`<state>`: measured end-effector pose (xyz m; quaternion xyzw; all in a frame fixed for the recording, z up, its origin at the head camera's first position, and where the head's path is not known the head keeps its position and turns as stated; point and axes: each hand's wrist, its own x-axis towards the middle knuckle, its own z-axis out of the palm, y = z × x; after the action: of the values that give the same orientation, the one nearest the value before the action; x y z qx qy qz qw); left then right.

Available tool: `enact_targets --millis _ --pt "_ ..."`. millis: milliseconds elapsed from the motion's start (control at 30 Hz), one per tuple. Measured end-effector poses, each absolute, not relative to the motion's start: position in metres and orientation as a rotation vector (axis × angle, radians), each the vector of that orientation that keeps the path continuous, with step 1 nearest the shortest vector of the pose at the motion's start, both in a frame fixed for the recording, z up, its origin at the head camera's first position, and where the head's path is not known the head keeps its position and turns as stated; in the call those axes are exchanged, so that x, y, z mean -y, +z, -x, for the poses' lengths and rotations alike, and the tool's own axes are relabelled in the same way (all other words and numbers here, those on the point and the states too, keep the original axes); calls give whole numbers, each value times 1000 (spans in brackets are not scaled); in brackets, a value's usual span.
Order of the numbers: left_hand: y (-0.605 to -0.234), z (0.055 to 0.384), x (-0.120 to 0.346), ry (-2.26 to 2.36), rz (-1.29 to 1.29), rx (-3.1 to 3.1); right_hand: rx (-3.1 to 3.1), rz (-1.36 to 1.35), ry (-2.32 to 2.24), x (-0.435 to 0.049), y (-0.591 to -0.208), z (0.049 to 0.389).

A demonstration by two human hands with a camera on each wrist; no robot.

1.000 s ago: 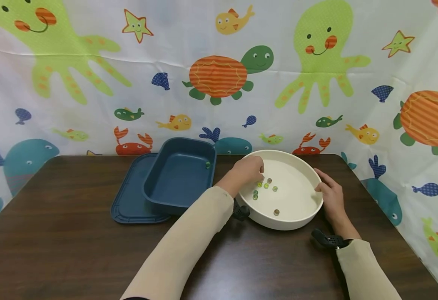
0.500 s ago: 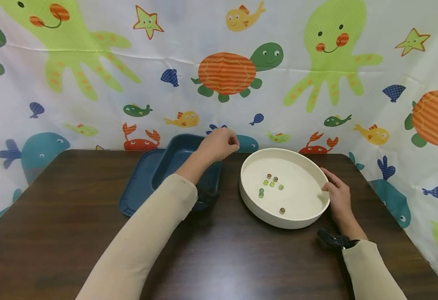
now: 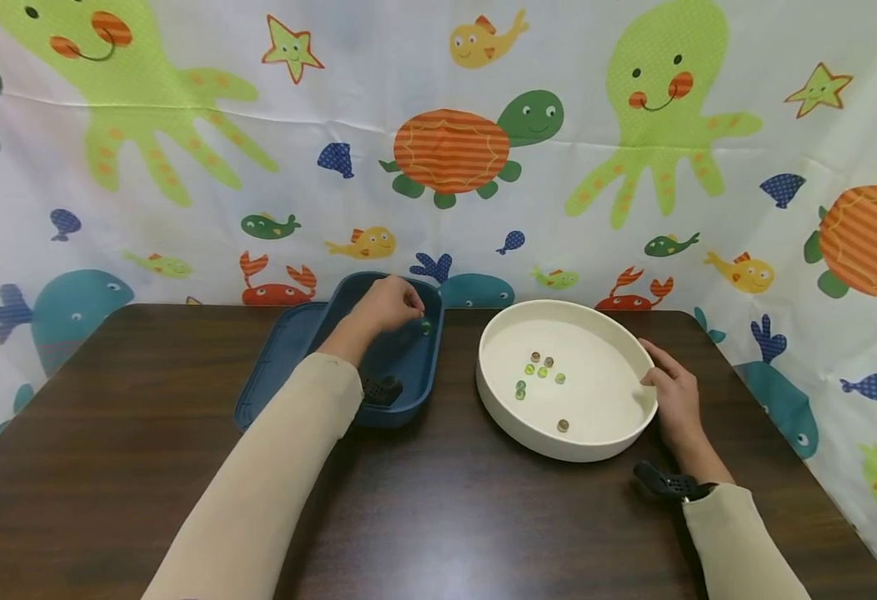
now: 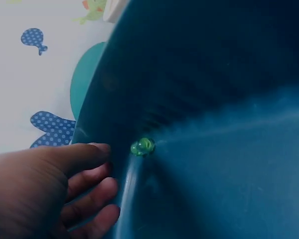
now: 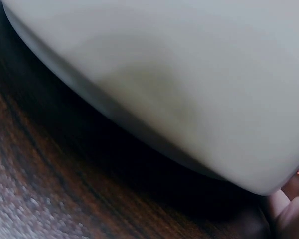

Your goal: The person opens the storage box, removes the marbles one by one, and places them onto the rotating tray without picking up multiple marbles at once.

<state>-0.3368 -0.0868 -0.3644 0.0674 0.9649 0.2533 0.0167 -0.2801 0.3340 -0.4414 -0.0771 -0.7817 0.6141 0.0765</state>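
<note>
My left hand (image 3: 389, 304) is inside the blue rectangular tub (image 3: 427, 379), near its far right corner. In the left wrist view, its fingers are loosely bent with nothing between them. Just beyond the fingertips, green glass marbles (image 4: 143, 146) lie together in the tub's corner, apart from the hand. On the right, my right hand (image 3: 679, 400) grips the rim of a round white dish (image 3: 596, 375), thumb over the edge. Several green, yellow and brown marbles (image 3: 543, 372) lie on the dish's floor, mostly left of centre. The right wrist view shows mainly the dish's outer wall (image 5: 189, 89).
A blue lid (image 3: 273, 358) lies flat on the dark wooden table (image 3: 438, 517), partly under the tub. Behind the table hangs a curtain (image 3: 303, 192) printed with sea animals. Both wrists wear black camera straps (image 3: 674, 483).
My left hand has gone from the white dish leftward into the blue tub, and its pinch has loosened. Green marbles now show there beside it. The right hand stays on the dish's rim.
</note>
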Motion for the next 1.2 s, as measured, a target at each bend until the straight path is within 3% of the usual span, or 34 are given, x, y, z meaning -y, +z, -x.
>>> enact_targets --millis 800,1200 --pt "-369 343 71 511 -282 -2934 2326 234 1837 -332 -445 280" --pt "-310 317 35 651 -457 -3065 2325 251 1854 -333 -444 279"
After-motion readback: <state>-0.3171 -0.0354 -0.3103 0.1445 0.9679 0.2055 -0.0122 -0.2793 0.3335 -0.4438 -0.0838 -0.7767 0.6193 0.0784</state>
